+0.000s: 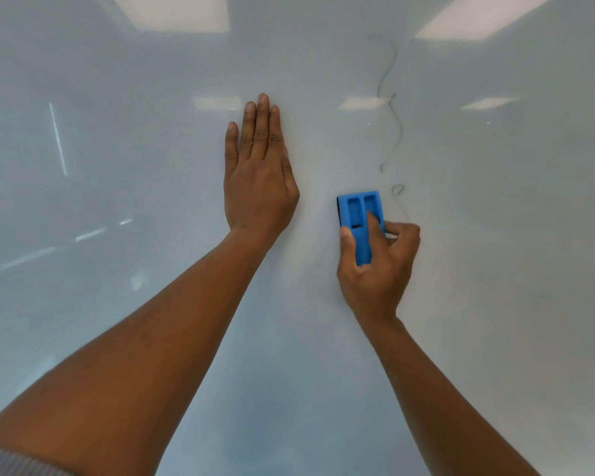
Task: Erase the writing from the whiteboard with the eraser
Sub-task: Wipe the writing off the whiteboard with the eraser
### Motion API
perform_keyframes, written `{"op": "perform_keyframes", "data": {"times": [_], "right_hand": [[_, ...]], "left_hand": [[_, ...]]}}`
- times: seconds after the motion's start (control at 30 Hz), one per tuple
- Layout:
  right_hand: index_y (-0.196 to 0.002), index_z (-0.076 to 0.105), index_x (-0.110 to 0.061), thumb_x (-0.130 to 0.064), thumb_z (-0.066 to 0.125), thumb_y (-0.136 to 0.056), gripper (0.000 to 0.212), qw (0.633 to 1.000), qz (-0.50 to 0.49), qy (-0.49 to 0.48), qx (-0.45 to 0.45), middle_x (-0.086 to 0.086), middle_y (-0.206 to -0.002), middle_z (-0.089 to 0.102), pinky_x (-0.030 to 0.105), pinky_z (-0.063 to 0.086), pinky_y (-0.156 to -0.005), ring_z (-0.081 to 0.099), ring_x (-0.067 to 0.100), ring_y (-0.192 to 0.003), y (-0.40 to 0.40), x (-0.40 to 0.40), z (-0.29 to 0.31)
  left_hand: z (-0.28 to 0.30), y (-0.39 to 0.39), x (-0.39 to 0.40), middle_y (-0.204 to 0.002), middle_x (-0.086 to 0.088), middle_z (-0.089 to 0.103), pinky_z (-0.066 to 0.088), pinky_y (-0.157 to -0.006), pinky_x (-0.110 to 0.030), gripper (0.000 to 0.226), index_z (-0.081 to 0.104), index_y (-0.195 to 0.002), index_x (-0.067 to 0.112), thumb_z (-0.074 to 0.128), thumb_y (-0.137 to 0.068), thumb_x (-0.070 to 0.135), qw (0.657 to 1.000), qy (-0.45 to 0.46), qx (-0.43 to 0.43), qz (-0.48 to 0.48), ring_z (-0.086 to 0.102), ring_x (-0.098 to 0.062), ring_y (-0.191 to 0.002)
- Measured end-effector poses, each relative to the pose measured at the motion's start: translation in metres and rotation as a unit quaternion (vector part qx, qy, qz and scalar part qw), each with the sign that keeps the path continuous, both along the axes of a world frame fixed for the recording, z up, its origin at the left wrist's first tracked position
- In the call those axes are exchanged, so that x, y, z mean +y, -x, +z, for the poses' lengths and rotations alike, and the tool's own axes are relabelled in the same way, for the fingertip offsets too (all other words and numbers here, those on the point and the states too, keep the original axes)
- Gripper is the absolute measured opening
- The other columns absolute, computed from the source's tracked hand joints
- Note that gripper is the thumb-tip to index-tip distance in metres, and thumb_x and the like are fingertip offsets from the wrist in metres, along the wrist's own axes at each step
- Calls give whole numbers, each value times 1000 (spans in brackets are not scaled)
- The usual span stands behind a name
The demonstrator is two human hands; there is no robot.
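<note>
The glossy whiteboard (117, 166) fills the whole view. Faint grey squiggly writing (390, 108) runs down its upper right, ending in a small loop just right of the eraser. My right hand (378, 269) grips the blue eraser (358, 214) by its lower half, thumb on the left side, index finger in a recess, and holds it upright against the board. The eraser sits just left of the lowest marks. My left hand (258, 173) lies flat on the board with fingers straight and together, a hand's width left of the eraser.
Ceiling lights reflect as bright patches on the board at the top (172, 12) and across the middle. A grey sleeve (11, 463) shows at the bottom left corner.
</note>
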State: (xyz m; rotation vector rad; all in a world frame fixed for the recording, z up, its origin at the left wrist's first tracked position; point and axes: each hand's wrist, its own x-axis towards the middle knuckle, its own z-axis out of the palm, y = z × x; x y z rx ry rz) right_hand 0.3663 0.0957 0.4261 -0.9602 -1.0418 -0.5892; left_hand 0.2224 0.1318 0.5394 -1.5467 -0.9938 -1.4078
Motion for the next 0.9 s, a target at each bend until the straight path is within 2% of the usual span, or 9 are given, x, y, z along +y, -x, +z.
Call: {"op": "perform_keyframes", "data": {"times": [0.1,0.23,0.33,0.43,0.57,0.63,0.77,0.9], "right_hand": [[-120,65,-7,-34,70,-88,43,999,-3,3,-44,15,-102,49,32,51,-71,51,25,-93,16,-1,7],[-123,64,-9,-36,68,-89,44,995,3,25,-92,10,-104,48,29,52,-72,49,19,-95,23,-6,-30],[-124,63,-8,-38,64,-90,44,998,-12,19,-61,8,-105,42,38,55,-70,53,27,-92,-6,-5,-49],[-125,58,-14,-34,67,-90,42,1000,-24,-1,3,12,-106,44,47,54,-66,54,33,-88,-39,0,-37],[-121,62,-7,-31,67,-90,40,998,-36,-11,59,20,-106,49,45,54,-67,52,32,-94,-42,6,-1],[-121,63,-5,-30,67,-90,40,998,-46,-14,40,20,-105,50,42,53,-69,50,30,-94,-31,5,-2],[-125,60,-5,-33,65,-92,43,998,-37,11,-43,9,-106,42,36,54,-68,50,24,-92,-31,-1,-48],[-123,60,-6,-34,62,-93,42,998,-55,22,29,10,-109,42,44,55,-64,52,29,-91,-70,3,-64]], "left_hand": [[1,1,0,-166,-9,16,3,-126,-38,53,19,-158,7,25,-106,18,1000,-1,-1,2,11,-22,-154],[1,2,-1,-166,-9,17,2,-126,-38,53,20,-157,7,24,-106,19,1000,1,1,-6,12,-22,-154],[1,1,-1,-166,-9,17,2,-126,-38,52,19,-158,7,24,-107,18,1000,-1,0,-11,11,-23,-154],[-1,-5,-1,-165,-12,17,4,-126,-41,52,19,-157,5,26,-106,17,1000,-3,-17,-11,12,-26,-154],[-10,-23,-2,-164,-18,16,4,-125,-47,54,19,-156,2,29,-106,20,1000,7,12,-17,12,-31,-153],[-16,-36,-2,-165,-17,15,4,-125,-48,55,19,-157,3,30,-106,21,999,12,47,-15,11,-31,-153],[-22,-57,-1,-166,-13,10,1,-126,-47,55,14,-158,5,26,-107,23,996,29,84,-9,6,-28,-154],[-27,-67,-1,-166,-14,12,-3,-124,-46,55,15,-158,4,26,-107,22,996,33,80,-14,7,-29,-154]]}}
